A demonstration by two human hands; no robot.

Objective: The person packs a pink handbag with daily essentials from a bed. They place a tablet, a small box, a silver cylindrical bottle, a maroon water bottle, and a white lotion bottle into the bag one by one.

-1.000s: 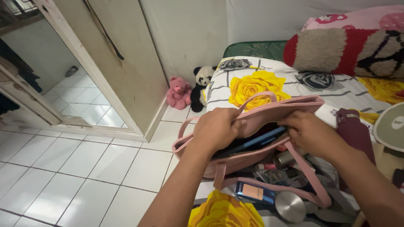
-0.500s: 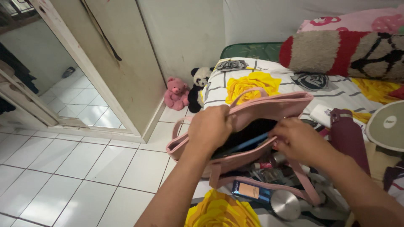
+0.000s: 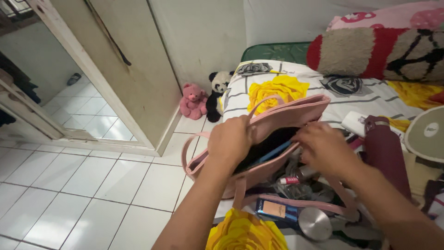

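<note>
1. The pink tote bag (image 3: pixel 277 139) is lying on its side at the near edge of the bed (image 3: pixel 277 88), its mouth gaping toward the person; this bag is the landmark for everything below.
2. The left hand (image 3: pixel 230 141) is gripping the bag's upper rim at the left end of the opening, fingers curled closed over the edge, and is lifting it so the mouth is standing open.
3. The right hand (image 3: pixel 323 147) is working at the right end of the opening, fingers bent down toward the inside; whether it is pinching anything cannot be told, since the fingertips are hidden.
4. A blue pen-like item (image 3: pixel 273 153) is showing inside the dark interior, slanting toward the right end.
5. To do this well, I judge the left hand ought to be holding the rim high and taut, so the right can be seeing and reaching in without snagging the strap (image 3: pixel 296 202) looping below the bag.
6. Loose cosmetics are crowding just below the bag: a small red-labelled tube (image 3: pixel 290 180), a blue box (image 3: pixel 278 210) and a round silver lid (image 3: pixel 315 224); the reaching hand should be keeping clear of them.
7. A maroon bottle (image 3: pixel 386 150) is lying just right of the bag.
</note>
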